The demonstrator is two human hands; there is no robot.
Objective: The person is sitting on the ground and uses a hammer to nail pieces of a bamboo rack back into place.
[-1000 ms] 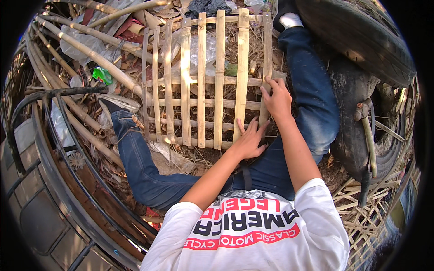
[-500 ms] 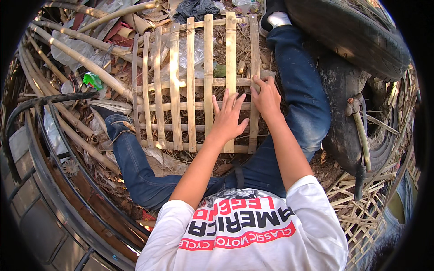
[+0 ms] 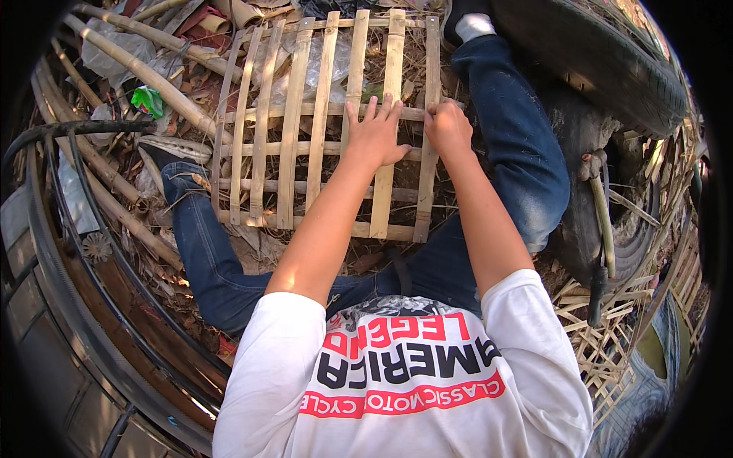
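since the earlier frame both hands slid up the bamboo lattice panel (image 3: 321,122), from its lower half toward the middle crossbar. left hand (image 3: 376,133) lies flat, fingers spread, palm on the slats just left of the right hand (image 3: 447,128), which is curled shut over the panel's right-most slat where the crossbar meets it. the panel rests across the person's blue-jeaned legs (image 3: 519,145). loose bamboo poles (image 3: 145,72) lie left of the panel; a dark tyre (image 3: 603,61) sits to its right.
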